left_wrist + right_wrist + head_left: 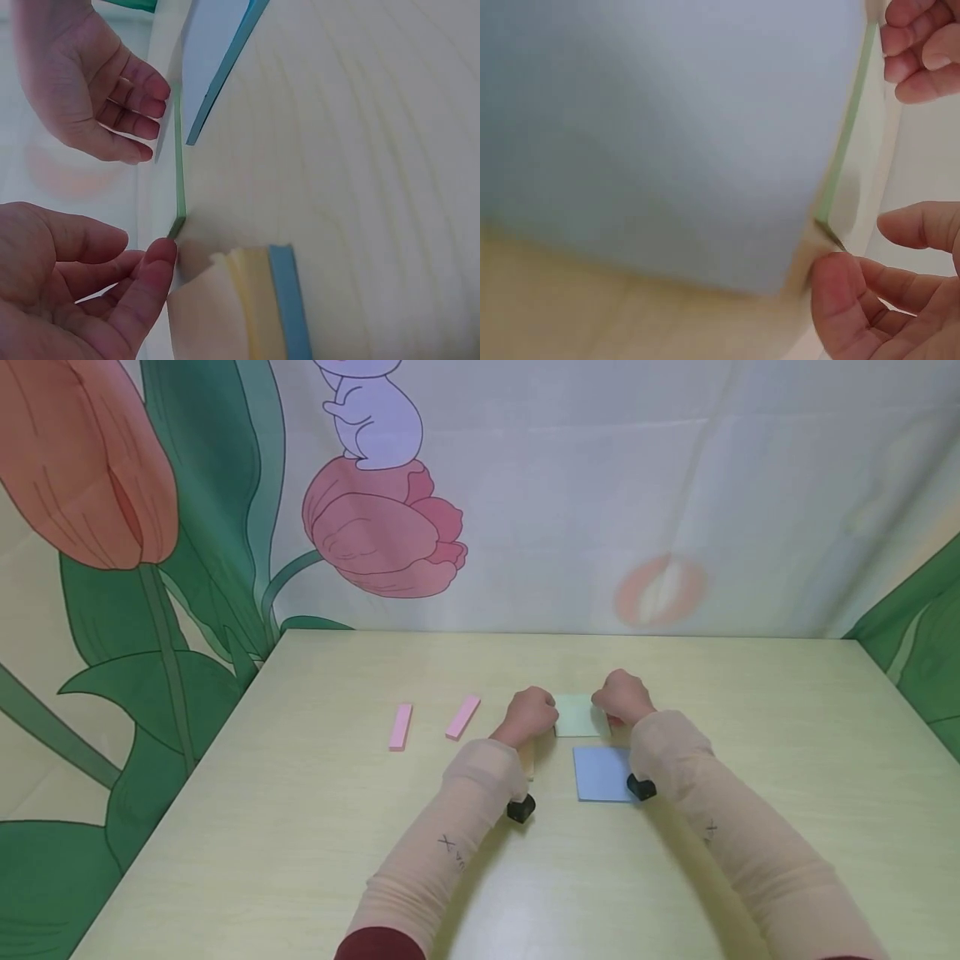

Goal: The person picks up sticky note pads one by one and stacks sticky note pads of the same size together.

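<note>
A pale green square pad [574, 718], which looks like sticky notes, lies flat on the table between both hands. My left hand [528, 716] is at its left side, fingers loosely bent; in the left wrist view the thumb [160, 259] is close to the pad's corner. At the right side is my right hand [624, 697], its thumb [832, 277] by the near corner, with a gap between thumb and forefinger. Whether either hand touches the pad is hard to tell. Nearer than the green pad lies a blue square pad [602, 774], partly under the right wrist.
Two pink strips [401, 727] lie apart on the table [262, 827], left of the hands. Below the left wrist is a narrow layered yellowish stack [259, 304] with a blue edge, mostly hidden in the head view. Behind the table hangs a printed cloth [570, 510].
</note>
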The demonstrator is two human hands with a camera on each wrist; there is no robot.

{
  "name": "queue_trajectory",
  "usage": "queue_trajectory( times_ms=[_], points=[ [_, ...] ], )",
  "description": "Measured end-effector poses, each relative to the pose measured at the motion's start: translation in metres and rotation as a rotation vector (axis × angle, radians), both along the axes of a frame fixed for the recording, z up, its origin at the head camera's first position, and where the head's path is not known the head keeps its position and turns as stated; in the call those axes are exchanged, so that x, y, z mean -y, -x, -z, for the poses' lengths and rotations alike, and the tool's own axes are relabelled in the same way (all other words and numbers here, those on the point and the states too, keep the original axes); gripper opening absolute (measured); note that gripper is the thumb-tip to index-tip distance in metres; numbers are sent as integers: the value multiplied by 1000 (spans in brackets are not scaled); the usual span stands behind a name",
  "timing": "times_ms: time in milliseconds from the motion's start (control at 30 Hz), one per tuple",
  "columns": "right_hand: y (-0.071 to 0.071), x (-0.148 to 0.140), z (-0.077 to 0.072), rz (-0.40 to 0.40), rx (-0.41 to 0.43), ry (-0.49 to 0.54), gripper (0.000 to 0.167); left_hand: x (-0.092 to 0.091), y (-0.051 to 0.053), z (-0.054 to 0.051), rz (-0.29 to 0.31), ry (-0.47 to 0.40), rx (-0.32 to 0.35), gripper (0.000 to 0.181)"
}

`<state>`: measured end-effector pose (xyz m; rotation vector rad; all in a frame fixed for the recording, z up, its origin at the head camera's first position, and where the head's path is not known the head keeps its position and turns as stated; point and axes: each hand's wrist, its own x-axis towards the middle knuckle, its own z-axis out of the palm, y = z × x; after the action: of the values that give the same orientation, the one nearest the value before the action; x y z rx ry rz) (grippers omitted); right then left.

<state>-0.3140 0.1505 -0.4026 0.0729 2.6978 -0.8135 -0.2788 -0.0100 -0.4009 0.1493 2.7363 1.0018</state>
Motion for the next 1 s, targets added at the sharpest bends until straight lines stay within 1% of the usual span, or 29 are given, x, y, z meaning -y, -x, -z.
queue_trajectory(
  times_ms=[67,167,200,233,300,333,400,467,500,633,800,933,1000],
  points=[
    [-1,-4,-1,-29,-5,-3,16,1,0,0,1,2,0,35],
    [-1,-10,-3,-88,-22,0,27,3,1,-1,-1,7,-18,18],
    [-1,-11,-3,-105,-33,2,30,3,1,-2,0,3,-19,17],
    [-1,-12,-3,-126,-49,1,33,4,1,-2,3,-2,-19,22],
    [-1,-14,-3,-167,-80,-11,33,5,1,-3,8,-14,-16,34],
    [-2,-15,-3,-187,-97,-19,34,5,1,-3,15,-18,-8,35],
    [-2,-16,-3,-218,-122,-34,36,6,0,-4,42,-11,-8,35],
    [-1,-17,-3,-247,-141,-49,39,7,-3,-5,82,14,-22,35],
    [-2,-18,-3,-261,-154,-50,42,7,-5,-6,108,30,-31,35],
    [-2,-21,-2,-308,-176,-57,44,9,-14,-9,193,96,-49,36],
    [-5,-25,-1,-344,-170,-46,47,6,-23,-7,257,185,-67,35],
    [-9,-28,-1,-382,-177,-52,53,4,-33,-7,328,274,-86,36],
    [-10,-29,0,-408,-186,-63,57,3,-38,-8,358,298,-73,39]
  ],
)
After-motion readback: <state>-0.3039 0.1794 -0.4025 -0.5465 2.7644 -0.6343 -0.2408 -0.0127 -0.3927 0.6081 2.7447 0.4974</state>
